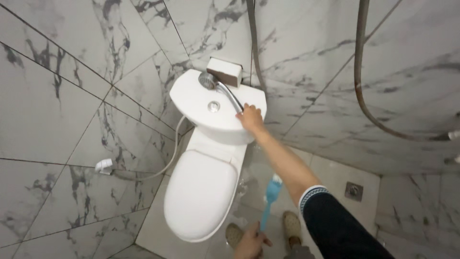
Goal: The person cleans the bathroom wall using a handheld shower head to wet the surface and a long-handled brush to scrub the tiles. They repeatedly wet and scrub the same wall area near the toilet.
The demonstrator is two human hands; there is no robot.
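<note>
The person's right hand [251, 118] grips the handle of a shower head [209, 80] lying on the white toilet tank [191, 98]. Below it, the left hand [250, 243] clasps a blue brush [270, 193], bristles pointing up beside the closed toilet lid [199, 192].

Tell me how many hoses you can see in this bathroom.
3. A white hose curves from the wall valve to the toilet; two grey hoses hang on the back wall. Others may be hidden.

Bright, even, soft lighting; source unseen. Faint shadow under toilet tank [218, 103]. Mild sheen on wet floor tiles [335, 177]. Wide-angle bending at edges. Slight softness throughout; near hand [250, 243] blurred.
</note>
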